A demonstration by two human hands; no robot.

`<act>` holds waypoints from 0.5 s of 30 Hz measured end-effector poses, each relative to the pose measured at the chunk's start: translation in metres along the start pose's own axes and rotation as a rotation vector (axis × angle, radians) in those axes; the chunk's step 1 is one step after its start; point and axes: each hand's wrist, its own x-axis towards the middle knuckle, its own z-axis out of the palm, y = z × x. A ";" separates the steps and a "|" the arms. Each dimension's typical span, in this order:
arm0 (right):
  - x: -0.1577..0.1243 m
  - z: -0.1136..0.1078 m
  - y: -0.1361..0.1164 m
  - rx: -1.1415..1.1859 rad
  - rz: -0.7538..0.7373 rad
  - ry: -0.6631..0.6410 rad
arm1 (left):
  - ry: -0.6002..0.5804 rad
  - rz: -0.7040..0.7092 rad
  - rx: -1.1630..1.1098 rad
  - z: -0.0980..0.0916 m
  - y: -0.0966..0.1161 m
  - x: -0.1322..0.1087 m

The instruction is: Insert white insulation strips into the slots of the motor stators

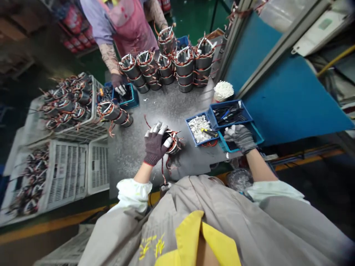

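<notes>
My left hand [156, 143], in a dark glove with whitish fingertips, is closed on the rim of a motor stator [174, 143] on the metal table. Copper windings and loose red-brown leads show at the stator, and the hand covers its left part. My right hand [239, 137], in a grey glove, is over a teal bin [257, 137] with dark contents. Its fingers are bunched together, and what they hold, if anything, is hidden. Beside it, a blue tray [197, 143] holds small white pieces, with a yellow-and-black cutter [210, 132] lying on its edge.
A blue tray of dark strips [230, 112] and a bundle of white sticks [223, 91] stand at right. Stacked stators [184, 68] line the far edge of the table [155, 107]. A co-worker's gloved hand [119, 83] reaches into another bin. White crates of stators [68, 173] stand left.
</notes>
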 end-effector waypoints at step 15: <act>-0.014 0.105 -0.113 0.596 -0.313 -0.176 | 0.111 0.006 -0.136 0.024 -0.020 0.004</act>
